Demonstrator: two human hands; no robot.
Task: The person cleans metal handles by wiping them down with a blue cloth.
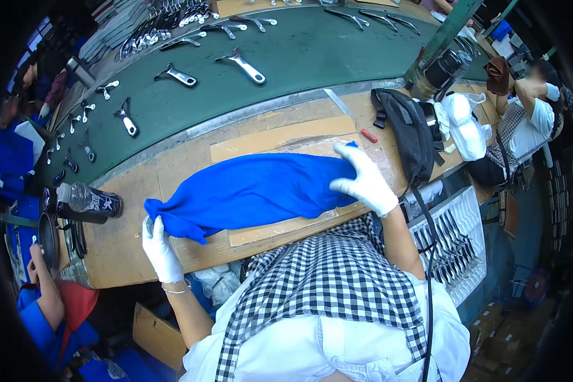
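Observation:
A long blue cloth (261,191) lies loosely spread and wrinkled across the cardboard-covered bench in front of me. At its bunched left end, my white-gloved left hand (162,253) pinches the edge between thumb and fingers. My right hand (369,183), also gloved in white, is at the cloth's right end. Its thumb and fingers are spread apart over the edge, with nothing gripped between them.
Beyond the bench (114,254) curves a green belt with adjustable wrenches (242,67) and pliers on it. A black bag (404,134) and a red marker-like stick (368,135) are right; bottles (89,200) stand left. A white tray of tools (452,248) sits lower right. Other people work either side.

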